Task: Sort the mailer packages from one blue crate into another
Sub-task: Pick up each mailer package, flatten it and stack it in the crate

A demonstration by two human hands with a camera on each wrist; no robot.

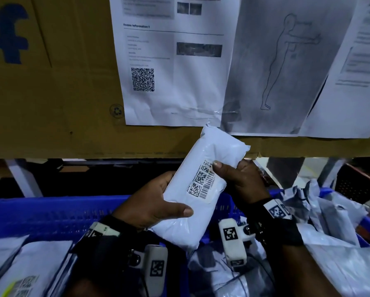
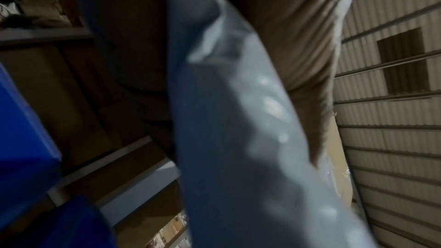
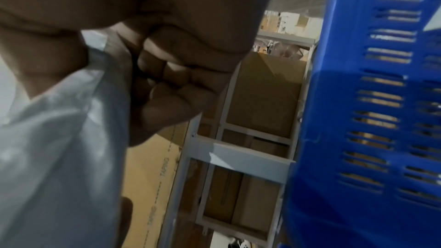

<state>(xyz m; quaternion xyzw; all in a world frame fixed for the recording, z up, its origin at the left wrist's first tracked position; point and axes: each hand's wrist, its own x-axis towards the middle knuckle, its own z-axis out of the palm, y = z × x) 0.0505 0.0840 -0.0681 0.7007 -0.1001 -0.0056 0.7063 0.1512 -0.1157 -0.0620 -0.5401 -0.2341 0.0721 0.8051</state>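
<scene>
Both hands, left hand (image 1: 156,202) and right hand (image 1: 241,181), grip white mailer (image 1: 203,168); keep barcode label (image 1: 201,182) uncovered, then lower flat into left crate (image 1: 40,213)

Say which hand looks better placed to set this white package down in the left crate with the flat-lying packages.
Probably the left. The left hand wraps the white package from its lower left, nearest the left crate where flat packages lie. The right hand only pinches the label edge, over the right crate.
</scene>
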